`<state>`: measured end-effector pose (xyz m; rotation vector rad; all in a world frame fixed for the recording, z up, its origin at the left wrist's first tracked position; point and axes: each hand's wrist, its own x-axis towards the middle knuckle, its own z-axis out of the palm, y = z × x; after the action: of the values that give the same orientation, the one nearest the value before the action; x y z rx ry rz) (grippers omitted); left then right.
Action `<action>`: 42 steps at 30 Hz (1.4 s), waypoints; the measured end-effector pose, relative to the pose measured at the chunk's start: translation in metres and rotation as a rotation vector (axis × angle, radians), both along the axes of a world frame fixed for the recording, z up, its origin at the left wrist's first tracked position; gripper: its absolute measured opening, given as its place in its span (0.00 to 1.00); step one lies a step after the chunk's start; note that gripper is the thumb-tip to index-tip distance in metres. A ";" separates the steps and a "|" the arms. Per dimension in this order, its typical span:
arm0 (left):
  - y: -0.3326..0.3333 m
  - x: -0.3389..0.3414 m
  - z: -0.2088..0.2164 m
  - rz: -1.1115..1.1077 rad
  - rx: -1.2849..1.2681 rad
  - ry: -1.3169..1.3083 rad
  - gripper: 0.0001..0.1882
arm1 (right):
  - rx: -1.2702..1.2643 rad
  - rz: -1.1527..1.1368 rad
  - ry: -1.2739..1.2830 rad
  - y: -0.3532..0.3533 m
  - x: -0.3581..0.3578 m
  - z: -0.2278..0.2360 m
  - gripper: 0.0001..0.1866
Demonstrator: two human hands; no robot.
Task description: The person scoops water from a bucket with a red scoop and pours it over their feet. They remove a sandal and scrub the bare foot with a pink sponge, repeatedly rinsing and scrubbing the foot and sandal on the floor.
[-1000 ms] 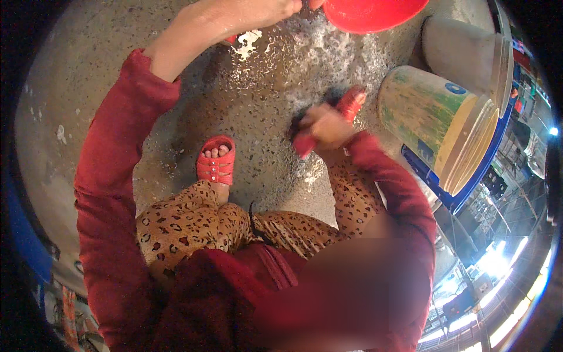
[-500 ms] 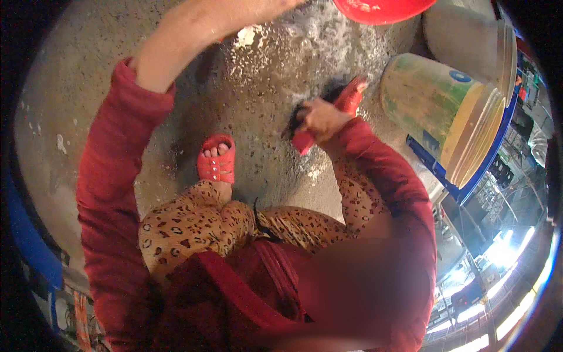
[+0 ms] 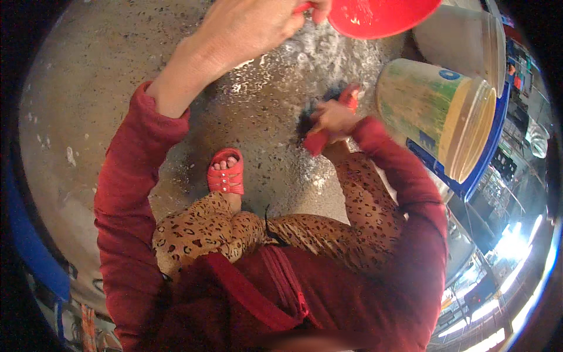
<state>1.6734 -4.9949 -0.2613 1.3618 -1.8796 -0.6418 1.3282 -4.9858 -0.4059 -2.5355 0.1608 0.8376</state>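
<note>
At the top edge my left hand [image 3: 258, 29] is closed on the short handle of a red plastic dipper [image 3: 381, 17], tilted over the wet floor and partly cut off by the picture's edge. My right hand [image 3: 335, 117] is low beside my right foot, its fingers curled and smeared by motion. A dark, blurred thing [image 3: 307, 117], possibly bristles, shows at its fingers; I cannot make out its kind. Red pieces show on either side of this hand, at least partly my right slipper [image 3: 353, 97]. My left foot wears a red strapped slipper [image 3: 226, 176].
The concrete floor [image 3: 117, 88] is wet, with whitish foam [image 3: 322, 58] below the dipper. On the right a worn green-and-yellow bucket [image 3: 422, 111] lies tilted against a blue edge [image 3: 475, 179]. Behind it stands a pale bucket [image 3: 454, 44].
The left hand and dipper have come lower into the picture. My right hand has shifted slightly right, still beside the foot. The whole view has moved a little.
</note>
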 end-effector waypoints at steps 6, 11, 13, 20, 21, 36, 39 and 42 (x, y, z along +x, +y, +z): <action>0.005 -0.010 -0.003 -0.078 0.040 -0.022 0.04 | -0.102 -0.093 -0.194 -0.119 0.019 0.068 0.15; 0.014 -0.021 0.019 -0.114 0.059 -0.017 0.02 | 0.043 0.101 -0.201 0.015 -0.002 0.022 0.11; 0.015 -0.033 0.023 -0.143 -0.029 -0.032 0.02 | -0.049 0.107 -0.190 -0.021 0.005 0.047 0.15; 0.012 -0.040 0.033 -0.129 -0.121 -0.102 0.06 | 0.022 -0.349 -0.218 -0.088 0.004 0.090 0.23; 0.011 -0.040 0.034 -0.130 -0.110 -0.099 0.05 | 0.079 -0.273 -0.129 -0.070 0.014 0.085 0.18; -0.029 -0.028 0.065 -0.283 -0.038 -0.267 0.03 | -0.215 -0.617 0.151 -0.102 -0.046 0.168 0.34; -0.026 -0.039 0.080 -0.376 -0.261 -0.356 0.03 | -0.119 -1.027 -0.323 -0.024 -0.072 0.086 0.35; -0.020 -0.073 0.069 -0.496 -0.229 -0.445 0.04 | -0.730 -1.141 -0.301 0.033 -0.021 0.022 0.26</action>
<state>1.6006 -5.0151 -0.1923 0.9413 -2.5990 -0.3503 1.3074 -4.9526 -0.3842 -2.4521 1.8448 -0.1075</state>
